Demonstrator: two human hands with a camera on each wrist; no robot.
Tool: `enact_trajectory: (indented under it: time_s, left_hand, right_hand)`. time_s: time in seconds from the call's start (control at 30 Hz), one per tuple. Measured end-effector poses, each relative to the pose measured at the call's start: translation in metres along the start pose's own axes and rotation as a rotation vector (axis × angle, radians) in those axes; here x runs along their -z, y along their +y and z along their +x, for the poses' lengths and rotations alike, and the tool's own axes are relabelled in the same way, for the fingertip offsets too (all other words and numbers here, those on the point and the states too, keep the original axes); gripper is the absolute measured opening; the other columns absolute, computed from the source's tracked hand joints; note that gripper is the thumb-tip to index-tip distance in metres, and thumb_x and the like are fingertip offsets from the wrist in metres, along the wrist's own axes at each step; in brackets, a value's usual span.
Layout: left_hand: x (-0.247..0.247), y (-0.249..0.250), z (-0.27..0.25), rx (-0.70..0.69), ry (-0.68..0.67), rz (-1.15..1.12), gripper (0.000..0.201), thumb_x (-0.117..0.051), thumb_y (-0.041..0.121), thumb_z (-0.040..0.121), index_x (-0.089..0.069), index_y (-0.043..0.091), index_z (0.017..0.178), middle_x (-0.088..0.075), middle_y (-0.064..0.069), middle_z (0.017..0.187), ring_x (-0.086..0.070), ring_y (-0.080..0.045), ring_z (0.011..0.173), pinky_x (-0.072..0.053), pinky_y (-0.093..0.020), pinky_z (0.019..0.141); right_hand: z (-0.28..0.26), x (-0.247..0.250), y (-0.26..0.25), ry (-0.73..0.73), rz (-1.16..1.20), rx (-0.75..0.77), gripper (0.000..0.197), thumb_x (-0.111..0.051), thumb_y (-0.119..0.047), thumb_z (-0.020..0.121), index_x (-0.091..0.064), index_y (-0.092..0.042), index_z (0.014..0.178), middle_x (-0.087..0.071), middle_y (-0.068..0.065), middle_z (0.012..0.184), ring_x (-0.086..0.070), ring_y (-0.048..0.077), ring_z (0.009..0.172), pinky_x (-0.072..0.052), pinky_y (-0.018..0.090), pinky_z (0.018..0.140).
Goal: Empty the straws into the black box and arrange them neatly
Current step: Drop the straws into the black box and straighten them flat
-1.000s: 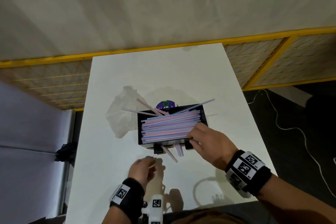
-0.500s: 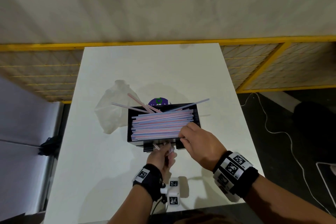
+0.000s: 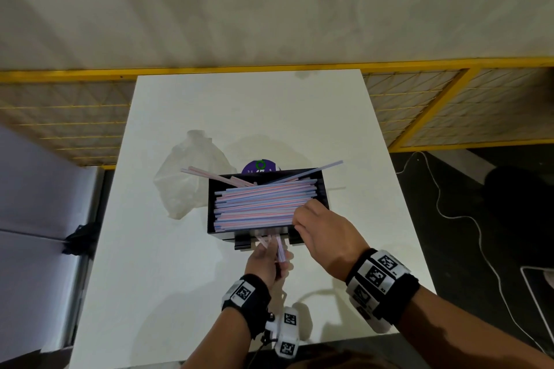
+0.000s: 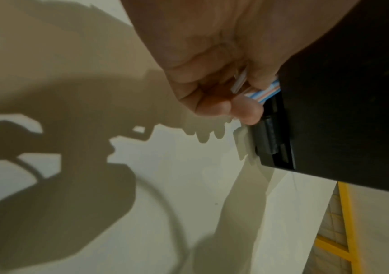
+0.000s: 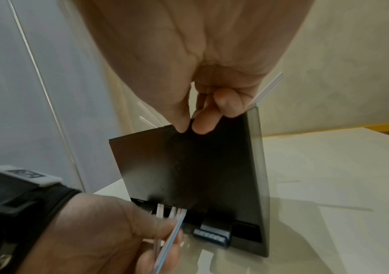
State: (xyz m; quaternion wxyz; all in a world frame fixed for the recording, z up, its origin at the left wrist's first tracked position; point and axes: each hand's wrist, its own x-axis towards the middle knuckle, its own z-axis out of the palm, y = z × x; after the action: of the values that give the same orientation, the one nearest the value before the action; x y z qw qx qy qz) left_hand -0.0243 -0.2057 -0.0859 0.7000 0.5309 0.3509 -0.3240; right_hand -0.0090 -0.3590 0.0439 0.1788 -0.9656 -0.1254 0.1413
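Observation:
The black box (image 3: 210,207) stands mid-table, filled with pink and blue straws (image 3: 260,204) lying lengthwise. Some stray straws (image 3: 207,174) poke over its rear left corner and one (image 3: 325,168) over the rear right. My right hand (image 3: 302,220) grips the top edge of the near wall at the right; its fingertips (image 5: 201,126) lie on the box (image 5: 200,166). My left hand (image 3: 269,257) holds a few straws (image 3: 280,249) that stick out of the slot low on the front wall. These straws (image 5: 172,228) also show in my left hand (image 5: 118,231). Close up, the left hand (image 4: 224,100) pinches straws (image 4: 263,92) beside the box (image 4: 352,111).
A crumpled clear plastic bag (image 3: 189,177) lies left of the box and a purple disc (image 3: 260,166) sits behind it on the white table (image 3: 239,114). A yellow mesh fence (image 3: 449,105) borders the far side. A white cable (image 3: 455,213) trails on the floor at right.
My left hand has come up from the near table to the box's front slot and taken hold of the protruding straws. My right hand has stayed on the box's near edge.

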Motion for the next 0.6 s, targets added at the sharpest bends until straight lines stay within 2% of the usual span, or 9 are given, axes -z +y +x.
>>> enact_trajectory:
  time_s: [0.07,0.1,0.17,0.27,0.33,0.4,0.43,0.5,0.6]
  left_hand:
    - [0.007,-0.006,-0.003,0.057,-0.030,0.011,0.029,-0.042,0.024,0.110,-0.057,0.001,0.101,-0.066,-0.021,0.082,-0.051,-0.022,0.051,-0.037,-0.027,0.048]
    - [0.011,-0.009,-0.005,0.082,-0.040,0.028,0.029,-0.042,0.024,0.110,-0.057,0.000,0.100,-0.065,-0.020,0.081,-0.050,-0.021,0.050,-0.035,-0.026,0.047]
    - [0.019,-0.015,-0.009,0.117,-0.049,0.092,0.030,-0.041,0.024,0.111,-0.057,0.000,0.103,-0.066,-0.019,0.083,-0.050,-0.021,0.053,-0.035,-0.026,0.048]
    - [0.026,-0.019,-0.012,0.142,-0.065,0.173,0.030,-0.037,0.024,0.111,-0.057,0.001,0.107,-0.067,-0.018,0.088,-0.051,-0.022,0.056,-0.035,-0.026,0.050]
    - [0.027,-0.019,-0.012,0.131,-0.054,0.213,0.028,-0.039,0.022,0.110,-0.056,0.000,0.109,-0.068,-0.018,0.089,-0.054,-0.023,0.056,-0.037,-0.026,0.049]
    - [0.024,-0.016,-0.012,0.070,-0.015,0.323,0.028,-0.043,0.024,0.107,-0.058,-0.001,0.104,-0.068,-0.015,0.080,-0.059,-0.023,0.052,-0.040,-0.024,0.046]
    - [0.021,-0.014,-0.011,0.022,0.008,0.407,0.028,-0.047,0.027,0.104,-0.058,0.002,0.098,-0.068,-0.011,0.074,-0.062,-0.021,0.053,-0.044,-0.023,0.047]
    - [0.015,-0.011,-0.010,-0.084,0.082,0.606,0.030,-0.058,0.040,0.095,-0.057,0.010,0.091,-0.072,-0.005,0.076,-0.069,-0.022,0.066,-0.052,-0.026,0.059]
    - [0.004,-0.003,-0.008,-0.194,0.208,0.701,0.034,-0.072,0.053,0.082,-0.056,0.024,0.091,-0.070,0.004,0.086,-0.068,-0.017,0.077,-0.046,-0.026,0.064]
  right_hand:
    - [-0.001,0.004,-0.004,0.024,0.007,-0.036,0.008,-0.052,-0.019,0.102,-0.059,-0.016,0.104,-0.055,0.003,0.106,-0.059,0.022,0.084,-0.048,0.030,0.068]
    - [-0.001,0.005,-0.006,0.038,0.001,-0.033,0.001,-0.062,-0.017,0.096,-0.062,-0.017,0.097,-0.057,0.000,0.100,-0.059,0.019,0.078,-0.050,0.027,0.064]
    - [-0.002,0.003,-0.005,0.051,-0.050,-0.005,0.013,-0.075,-0.013,0.087,-0.064,-0.019,0.091,-0.056,-0.005,0.092,-0.054,0.013,0.071,-0.045,0.018,0.058]
    - [-0.001,-0.004,-0.001,0.019,-0.005,-0.030,0.008,-0.058,-0.014,0.100,-0.059,-0.018,0.106,-0.050,-0.003,0.103,-0.044,0.013,0.073,-0.042,0.022,0.064]
    - [0.000,-0.007,0.002,0.020,0.000,-0.049,0.008,-0.054,-0.016,0.103,-0.055,-0.020,0.109,-0.047,-0.004,0.107,-0.048,0.016,0.074,-0.048,0.027,0.066]
    - [0.000,-0.007,0.002,0.025,0.004,-0.046,0.006,-0.051,-0.018,0.104,-0.054,-0.021,0.109,-0.047,-0.004,0.108,-0.049,0.018,0.073,-0.051,0.032,0.067]
    - [0.001,-0.008,0.002,0.023,0.003,-0.042,0.006,-0.050,-0.019,0.104,-0.054,-0.020,0.109,-0.047,-0.003,0.108,-0.050,0.018,0.074,-0.052,0.034,0.068]
    - [0.000,-0.008,0.002,0.018,-0.002,-0.044,0.006,-0.049,-0.019,0.105,-0.053,-0.020,0.108,-0.047,-0.003,0.108,-0.052,0.021,0.076,-0.053,0.038,0.069]
    - [0.001,-0.007,0.002,0.014,-0.003,-0.044,0.006,-0.046,-0.021,0.106,-0.052,-0.019,0.107,-0.046,-0.002,0.107,-0.053,0.023,0.076,-0.053,0.042,0.069]
